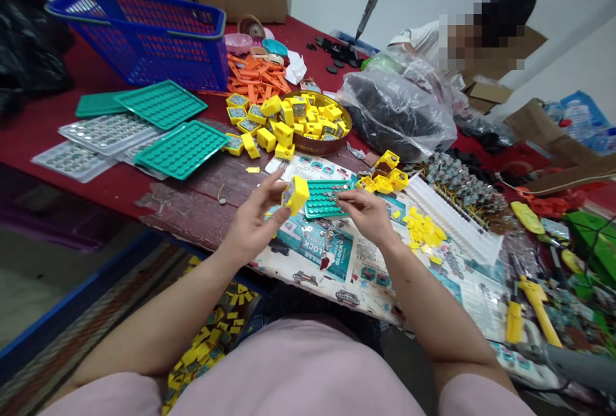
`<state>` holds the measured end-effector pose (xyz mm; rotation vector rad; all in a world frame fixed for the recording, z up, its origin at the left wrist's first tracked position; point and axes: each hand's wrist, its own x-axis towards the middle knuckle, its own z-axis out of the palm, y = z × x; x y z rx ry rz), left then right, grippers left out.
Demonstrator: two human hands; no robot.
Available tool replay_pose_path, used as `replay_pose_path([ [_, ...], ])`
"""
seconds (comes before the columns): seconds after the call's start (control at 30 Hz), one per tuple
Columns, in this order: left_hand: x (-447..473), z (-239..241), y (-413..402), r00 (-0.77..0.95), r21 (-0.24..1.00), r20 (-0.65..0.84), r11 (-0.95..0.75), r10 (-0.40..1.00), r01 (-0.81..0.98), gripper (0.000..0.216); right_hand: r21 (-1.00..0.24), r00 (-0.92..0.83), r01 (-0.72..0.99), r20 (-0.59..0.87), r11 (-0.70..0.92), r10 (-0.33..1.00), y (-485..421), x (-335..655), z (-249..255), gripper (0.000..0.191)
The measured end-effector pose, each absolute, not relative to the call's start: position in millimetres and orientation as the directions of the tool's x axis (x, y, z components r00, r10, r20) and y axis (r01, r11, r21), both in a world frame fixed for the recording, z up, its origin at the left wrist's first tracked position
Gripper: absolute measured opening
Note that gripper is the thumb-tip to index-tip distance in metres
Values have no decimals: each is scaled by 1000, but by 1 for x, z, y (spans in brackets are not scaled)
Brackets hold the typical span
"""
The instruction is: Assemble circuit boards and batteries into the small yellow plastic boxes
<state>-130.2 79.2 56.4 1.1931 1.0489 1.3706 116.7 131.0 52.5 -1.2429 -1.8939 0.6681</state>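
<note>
My left hand (257,220) is closed round a small yellow plastic housing (299,194), held tilted above the printed sheet, with a grey part showing in its open side. To the right of it, my right hand (366,214) has thumb and forefinger pinched together over the right edge of a green tray (317,208). Small round silvery pieces lie in that tray near the fingertips. Whether a piece is between those fingers is too small to make out. Several similar yellow housings (384,183) stand just beyond my right hand.
A round tin (321,145) heaped with yellow housings stands ahead. At left are green trays (180,149) and a blue basket (158,43). Flat yellow pieces (423,228), a white rack (455,220) and yellow-handled tools (539,307) lie right. Another person (495,24) sits across the table.
</note>
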Motion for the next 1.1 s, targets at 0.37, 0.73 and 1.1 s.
replay_pose_path([
  [0.37,-87,48,56,461,509,-249,520,852,-686,40,-711,-151,451,535,539,831,69,105,82,7],
  [0.73,-74,41,43,425,648,-201,445,883,-618,45,-210,-483,601,674,772,559,59,113,74,20],
  [1.1,-71,24,41,369,803,-114,304,922,-512,61,13,-618,582,656,813,433,55,113,68,22],
])
